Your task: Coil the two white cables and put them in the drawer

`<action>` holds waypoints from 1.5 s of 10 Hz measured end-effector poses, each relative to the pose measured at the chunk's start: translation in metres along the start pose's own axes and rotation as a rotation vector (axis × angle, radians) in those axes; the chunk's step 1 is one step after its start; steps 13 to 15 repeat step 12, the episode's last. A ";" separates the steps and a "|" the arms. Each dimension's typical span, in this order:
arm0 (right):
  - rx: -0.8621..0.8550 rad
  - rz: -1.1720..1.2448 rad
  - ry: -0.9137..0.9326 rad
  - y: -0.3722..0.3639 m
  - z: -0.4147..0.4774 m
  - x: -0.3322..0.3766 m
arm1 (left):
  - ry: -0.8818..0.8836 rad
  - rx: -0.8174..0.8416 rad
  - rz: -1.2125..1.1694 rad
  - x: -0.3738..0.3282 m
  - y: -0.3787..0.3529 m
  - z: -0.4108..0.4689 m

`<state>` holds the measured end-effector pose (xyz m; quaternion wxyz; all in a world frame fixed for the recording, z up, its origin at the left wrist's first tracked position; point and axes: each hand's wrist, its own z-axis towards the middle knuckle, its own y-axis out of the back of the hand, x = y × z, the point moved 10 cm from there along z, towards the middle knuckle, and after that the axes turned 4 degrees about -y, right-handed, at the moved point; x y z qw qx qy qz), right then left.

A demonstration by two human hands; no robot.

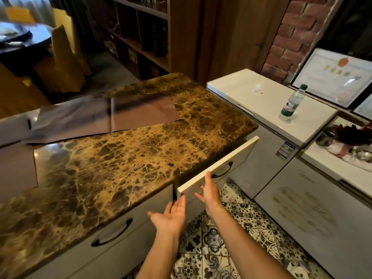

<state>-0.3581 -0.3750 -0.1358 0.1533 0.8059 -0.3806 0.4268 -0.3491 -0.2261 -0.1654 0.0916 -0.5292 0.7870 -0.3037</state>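
The white drawer (237,156) under the brown marble counter (120,154) stands pulled out a short way, its black handle facing me. My right hand (210,195) is flat against the drawer front, fingers spread, holding nothing. My left hand (170,216) hovers palm-up just left of it, fingers apart and empty, near the drawer's left corner. No white cable is in view; the inside of the drawer is hidden by its front panel and the counter.
Brown sheets (112,115) lie on the far left of the counter. A second drawer handle (112,232) is below the counter at left. White chest freezers (267,105) stand to the right, one carrying a plastic bottle (291,103). Patterned tile floor (217,244) is underfoot.
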 end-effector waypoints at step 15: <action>-0.159 -0.343 0.281 0.030 0.015 0.056 | -0.160 -0.001 0.576 0.002 -0.023 0.005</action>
